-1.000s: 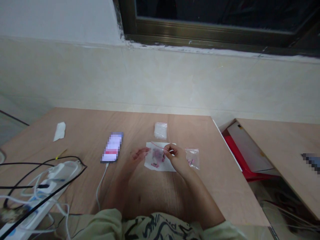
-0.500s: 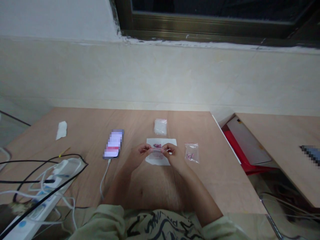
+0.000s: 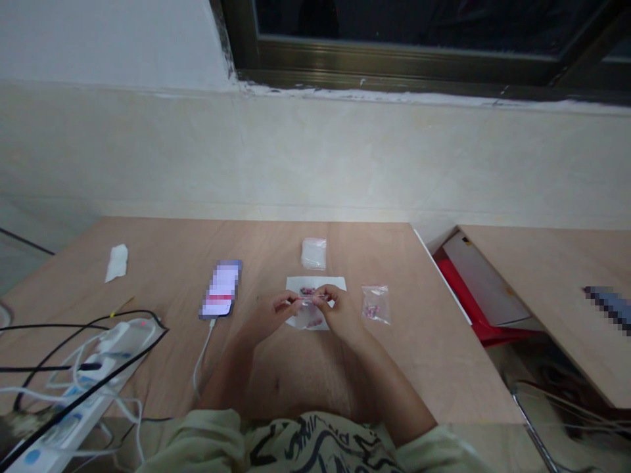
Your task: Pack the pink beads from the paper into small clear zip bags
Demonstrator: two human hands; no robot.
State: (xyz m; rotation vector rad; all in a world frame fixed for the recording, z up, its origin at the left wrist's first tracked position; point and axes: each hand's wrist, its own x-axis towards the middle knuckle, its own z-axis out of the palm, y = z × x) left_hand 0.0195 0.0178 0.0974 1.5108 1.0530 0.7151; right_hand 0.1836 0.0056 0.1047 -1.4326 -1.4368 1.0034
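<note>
A person sits at a wooden table (image 3: 158, 263) with both hands close together in the middle. The left hand (image 3: 269, 315) and the right hand (image 3: 342, 313) are both pinching a thin thread (image 3: 311, 297) between their fingertips. The thread is very small, so I cannot tell if a bead is on it right now. The hands are just above a white paper sheet (image 3: 296, 315), and little pink beads (image 3: 308, 290) lie on the paper under them. Just to the right of the paper is a small plastic bag (image 3: 375, 304) with pink beads inside. Farther away is a second plastic bag (image 3: 313, 253), and it looks white. On the left lie a phone (image 3: 220, 289) with a white cable (image 3: 201, 364) plugged in, a white tissue (image 3: 116, 263), and a power strip (image 3: 121, 335) with wires.
</note>
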